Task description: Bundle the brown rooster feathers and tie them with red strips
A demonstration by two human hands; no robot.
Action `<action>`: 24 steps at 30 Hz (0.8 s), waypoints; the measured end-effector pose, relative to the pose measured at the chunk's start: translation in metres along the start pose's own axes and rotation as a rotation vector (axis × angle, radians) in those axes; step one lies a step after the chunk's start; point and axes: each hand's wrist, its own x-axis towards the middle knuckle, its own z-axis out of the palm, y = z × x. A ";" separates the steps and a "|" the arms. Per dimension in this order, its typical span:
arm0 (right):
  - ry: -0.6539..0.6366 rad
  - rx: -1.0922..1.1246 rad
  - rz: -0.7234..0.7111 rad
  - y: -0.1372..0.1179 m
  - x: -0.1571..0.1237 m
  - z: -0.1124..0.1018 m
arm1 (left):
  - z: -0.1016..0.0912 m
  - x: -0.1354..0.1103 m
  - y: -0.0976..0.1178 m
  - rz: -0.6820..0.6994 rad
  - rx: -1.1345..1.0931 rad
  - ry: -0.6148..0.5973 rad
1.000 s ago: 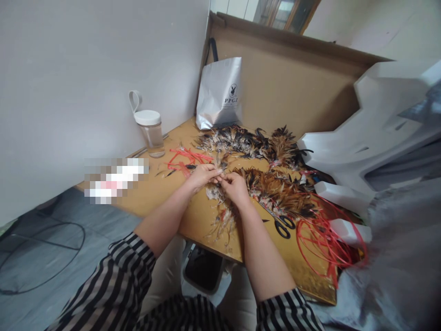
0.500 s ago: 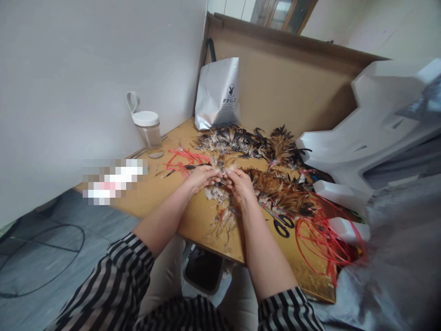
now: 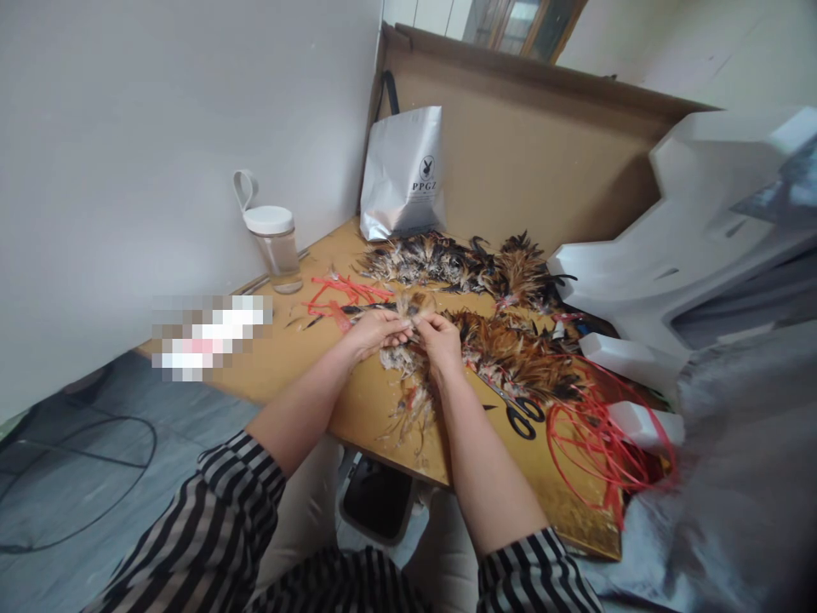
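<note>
Over the middle of the wooden table, my left hand and my right hand meet with fingertips pinched together. Both are closed on a small tuft of brown and pale feathers that sticks up between them. Loose pale feathers lie on the table just under and in front of my hands. Brown feather bunches are laid out right of my right hand. Farther back is a row of dark feather bunches. Black-handled scissors rest beside the brown bunches.
Red plastic strips lie at the left, with a tangle of red strip at the right. A lidded cup and a silver bag stand behind. White foam leans at right; a bin sits below the table edge.
My right hand has moved slightly left and turned in toward my left hand. The feather tuft between the fingertips has shifted slightly right. My left hand is almost still.
</note>
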 end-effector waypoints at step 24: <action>-0.063 -0.355 -0.142 0.008 0.019 -0.033 | -0.014 0.012 0.000 0.141 -0.171 0.195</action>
